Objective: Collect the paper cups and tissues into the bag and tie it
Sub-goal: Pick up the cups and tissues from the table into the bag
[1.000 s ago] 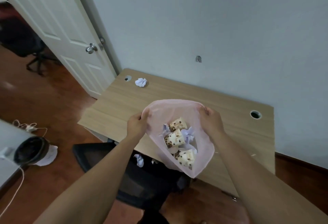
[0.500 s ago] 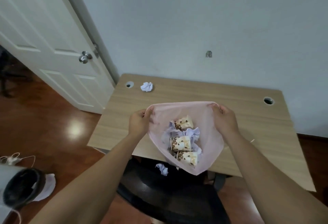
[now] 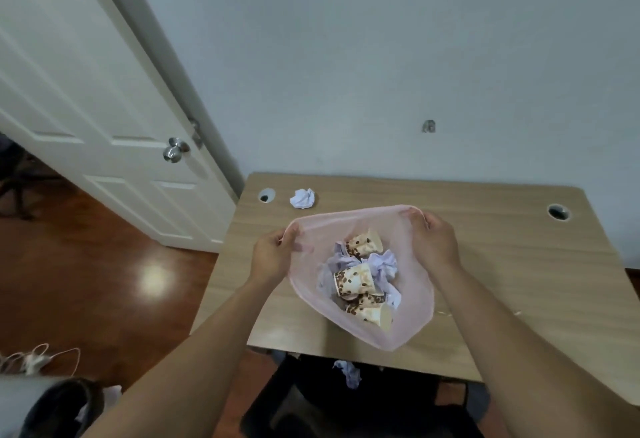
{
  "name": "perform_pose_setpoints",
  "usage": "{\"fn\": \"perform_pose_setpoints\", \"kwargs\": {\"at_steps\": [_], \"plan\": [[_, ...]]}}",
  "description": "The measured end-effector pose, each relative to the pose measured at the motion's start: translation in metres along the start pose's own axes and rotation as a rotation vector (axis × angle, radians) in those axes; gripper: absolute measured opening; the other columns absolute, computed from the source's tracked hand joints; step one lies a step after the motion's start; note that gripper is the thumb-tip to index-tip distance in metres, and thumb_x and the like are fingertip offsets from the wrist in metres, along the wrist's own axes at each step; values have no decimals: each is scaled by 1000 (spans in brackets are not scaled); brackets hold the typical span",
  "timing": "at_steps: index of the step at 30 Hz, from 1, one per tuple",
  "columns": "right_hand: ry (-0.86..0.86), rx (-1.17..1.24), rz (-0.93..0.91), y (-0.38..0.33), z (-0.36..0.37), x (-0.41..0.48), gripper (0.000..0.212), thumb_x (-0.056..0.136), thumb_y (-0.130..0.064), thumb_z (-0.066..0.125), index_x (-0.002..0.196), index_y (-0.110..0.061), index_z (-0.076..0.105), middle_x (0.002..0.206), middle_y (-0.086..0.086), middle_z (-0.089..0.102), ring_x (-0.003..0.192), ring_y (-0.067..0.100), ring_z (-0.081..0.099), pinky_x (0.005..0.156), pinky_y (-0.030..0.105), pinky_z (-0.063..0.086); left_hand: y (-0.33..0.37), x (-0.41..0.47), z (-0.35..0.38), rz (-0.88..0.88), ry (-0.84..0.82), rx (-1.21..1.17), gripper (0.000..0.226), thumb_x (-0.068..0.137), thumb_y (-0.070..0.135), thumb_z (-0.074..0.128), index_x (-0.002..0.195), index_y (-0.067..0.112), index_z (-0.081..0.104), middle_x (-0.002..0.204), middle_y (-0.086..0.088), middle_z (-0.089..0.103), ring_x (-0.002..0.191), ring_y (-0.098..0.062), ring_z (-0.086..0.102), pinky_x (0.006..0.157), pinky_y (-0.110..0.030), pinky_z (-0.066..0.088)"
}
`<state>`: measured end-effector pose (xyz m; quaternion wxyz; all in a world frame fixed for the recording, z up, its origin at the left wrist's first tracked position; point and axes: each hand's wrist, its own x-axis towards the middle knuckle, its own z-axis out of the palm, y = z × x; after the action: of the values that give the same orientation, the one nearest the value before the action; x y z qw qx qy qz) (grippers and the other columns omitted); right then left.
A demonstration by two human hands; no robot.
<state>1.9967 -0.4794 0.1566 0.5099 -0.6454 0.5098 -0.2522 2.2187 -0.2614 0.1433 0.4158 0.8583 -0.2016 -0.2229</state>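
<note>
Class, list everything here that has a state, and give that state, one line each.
pink bag: untied, mouth held open
left hand: grips bag's rim
right hand: grips bag's rim
paper cups: on their sides inside bag
tissue on desk: crumpled, outside bag
tissue on chair: crumpled, outside bag
door: open

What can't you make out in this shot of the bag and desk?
Head view only.
Tissues under the paper cups: count hidden by the cups and the pink bag.
Chair: mostly hidden by the desk and forearms.
Dark object, bottom left: blurred, cut off by the frame.
</note>
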Motion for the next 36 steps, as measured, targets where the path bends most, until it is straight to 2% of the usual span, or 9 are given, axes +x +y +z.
{"fn": "perform_pose_setpoints", "kwargs": {"at_steps": [6,11,15,18,20,24,27,31,36], "plan": [[46,5,49,-1,54,21,23,109,-30,58,109,-28,82,91,-14,75,87,10,67,72,18,48,-39,101,-4,-21,-99,79,50,100,51,50,83,12,76,82,-4,79,82,-29,73,75,-41,57],[144,-60,132,10,111,34,28,111,-35,56,90,-25,73,80,-8,67,83,17,63,76,33,45,-55,190,0,-110,-332,41,24,95,28,51,89,15,70,84,-2,71,61,-20,58,53,-29,46],[132,-213,114,13,145,40,37,112,-37,50,101,-14,76,93,5,74,91,27,67,84,41,51,-61,243,-3,-143,-358,-14,22,99,35,53,106,18,66,106,-3,72,76,-23,63,71,-38,54],[187,-195,132,8,158,42,35,111,-37,52,102,-13,76,90,6,75,86,26,67,80,39,50,-61,275,3,19,-375,46,9,97,28,62,106,29,61,106,0,68,94,-26,66,89,-44,58],[213,-155,148,7,163,39,36,110,-37,55,91,-11,71,75,6,67,73,23,60,71,39,47,-74,297,17,159,-427,172,22,93,27,67,114,28,62,109,0,67,108,-33,66,94,-44,57],[240,-124,192,-1,162,31,32,107,-38,59,90,-16,75,66,1,61,61,15,53,62,35,44,-107,321,46,136,-582,473,78,86,61,73,156,40,45,160,-5,42,149,-34,40,121,-48,38],[248,-82,221,-2,155,21,24,106,-37,61,96,-30,82,68,1,65,61,14,54,60,32,43,-114,298,59,232,-644,566,66,85,43,85,142,26,56,144,0,43,140,-32,46,118,-45,40],[274,-84,272,5,146,7,24,106,-39,61,95,-29,81,62,-3,61,61,17,53,59,32,40,-131,270,61,424,-604,735,48,92,31,67,138,23,55,129,-9,54,129,-36,43,93,-44,49],[297,-31,295,-2,140,-4,24,105,-35,63,88,-27,78,57,-8,55,56,13,47,59,31,39,-129,261,35,112,-529,249,30,76,24,82,97,24,61,114,-14,62,90,-25,52,76,-14,44]]}}
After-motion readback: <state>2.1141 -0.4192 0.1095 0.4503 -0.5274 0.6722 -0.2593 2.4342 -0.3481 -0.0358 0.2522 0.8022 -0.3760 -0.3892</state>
